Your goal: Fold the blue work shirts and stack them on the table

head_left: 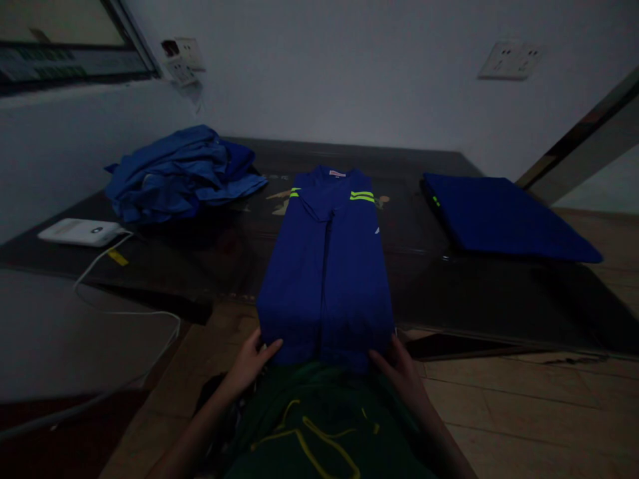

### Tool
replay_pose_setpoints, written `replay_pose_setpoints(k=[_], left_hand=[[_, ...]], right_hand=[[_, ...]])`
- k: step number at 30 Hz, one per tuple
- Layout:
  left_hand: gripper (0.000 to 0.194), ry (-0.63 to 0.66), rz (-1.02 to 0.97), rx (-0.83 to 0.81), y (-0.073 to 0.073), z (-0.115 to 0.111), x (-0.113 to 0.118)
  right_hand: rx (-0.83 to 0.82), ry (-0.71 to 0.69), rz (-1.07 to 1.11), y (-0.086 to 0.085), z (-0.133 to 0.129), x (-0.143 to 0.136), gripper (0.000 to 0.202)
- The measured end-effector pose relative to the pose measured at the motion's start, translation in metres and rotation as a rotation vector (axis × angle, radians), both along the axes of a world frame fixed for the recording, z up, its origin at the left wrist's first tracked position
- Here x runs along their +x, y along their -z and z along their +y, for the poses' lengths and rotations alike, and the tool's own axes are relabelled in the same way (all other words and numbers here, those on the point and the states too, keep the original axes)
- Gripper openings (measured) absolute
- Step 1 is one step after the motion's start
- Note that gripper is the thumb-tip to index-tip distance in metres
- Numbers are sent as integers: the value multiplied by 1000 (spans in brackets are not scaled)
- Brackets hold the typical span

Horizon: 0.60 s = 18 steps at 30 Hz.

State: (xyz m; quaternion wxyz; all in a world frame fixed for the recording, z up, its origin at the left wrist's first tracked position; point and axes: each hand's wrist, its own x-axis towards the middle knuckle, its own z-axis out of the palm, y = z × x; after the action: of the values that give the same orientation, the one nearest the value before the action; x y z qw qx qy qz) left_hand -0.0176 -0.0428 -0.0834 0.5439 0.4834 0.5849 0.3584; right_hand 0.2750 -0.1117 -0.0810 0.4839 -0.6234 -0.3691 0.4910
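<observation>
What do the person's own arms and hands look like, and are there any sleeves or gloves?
The left hand and right hand look bare, without gloves. No sleeves show on the left forearm or right forearm. Between them shows a dark green garment with yellow line markings.

Blue jacket (294, 279) lies narrowly folded, collar away, overhanging the table's (419, 286) edge.

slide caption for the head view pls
The left hand and right hand hold the near corners of a blue garment lying partly on a dark table, between crumpled clothes and folded blue cloth.
</observation>
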Motion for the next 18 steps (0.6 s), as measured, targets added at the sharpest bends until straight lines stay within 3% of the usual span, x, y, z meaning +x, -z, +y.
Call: replay_pose_setpoints(k=[6, 11, 14, 16, 18], left_hand=[[76, 1, -68, -81, -6, -24, -18], [86, -40, -129, -69, -7, -32, -14], [99, -80, -155, 11, -16, -39, -7], [90, -93, -121, 85, -26, -45, -7], [58, -56, -12, 122, -39, -49, -14]], right_hand=[[-44, -42, 56, -5, -22, 0, 42], [-52, 32, 53, -6, -33, -3, 63], [-3, 84, -18, -10, -39, -7, 67], [17, 103, -58, -16, -43, -6, 58], [21, 61, -113, -24, -47, 0, 40]])
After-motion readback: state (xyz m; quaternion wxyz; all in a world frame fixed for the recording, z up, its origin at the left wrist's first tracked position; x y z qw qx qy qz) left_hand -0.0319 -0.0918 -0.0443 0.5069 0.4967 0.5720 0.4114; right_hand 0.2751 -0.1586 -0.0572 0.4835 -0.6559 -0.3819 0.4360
